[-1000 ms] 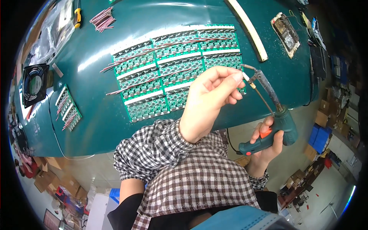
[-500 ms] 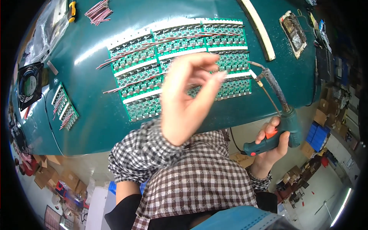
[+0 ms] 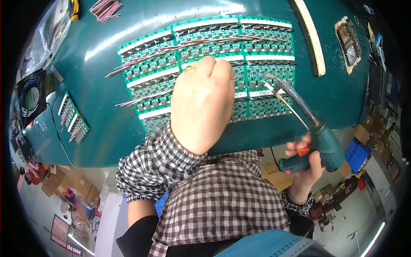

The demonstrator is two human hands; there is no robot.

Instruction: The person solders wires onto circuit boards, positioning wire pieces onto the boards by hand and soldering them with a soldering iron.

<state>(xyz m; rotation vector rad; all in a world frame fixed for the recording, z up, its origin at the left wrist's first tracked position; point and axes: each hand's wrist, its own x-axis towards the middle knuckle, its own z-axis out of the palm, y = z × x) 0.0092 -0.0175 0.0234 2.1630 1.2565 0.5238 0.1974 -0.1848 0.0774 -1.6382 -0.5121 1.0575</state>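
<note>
My left hand (image 3: 202,105) is over the middle of a large array of green circuit boards (image 3: 147,64), back of the hand up and fingers curled closed. Its fingertips are hidden, so what they grip cannot be made out; a small reddish bit shows beside them. Red and white wires (image 3: 143,59) lie in rows across the boards. My right hand (image 3: 315,168) is wrapped round the handle of a green soldering gun (image 3: 327,145) with an orange trigger. The gun's hot tip and its thin solder feed tube (image 3: 293,112) point left, over the right-hand boards.
A small board with wires (image 3: 73,118) lies at left by a black fan (image 3: 32,96). A bundle of wires (image 3: 105,9) sits at the far left. A pale strip (image 3: 309,36) and a soldering-tip tray (image 3: 349,43) are on the right.
My left hand has turned over from an open pose and curled closed above the boards. The soldering gun's tip has moved left, further over the boards. The view has shifted slightly.
</note>
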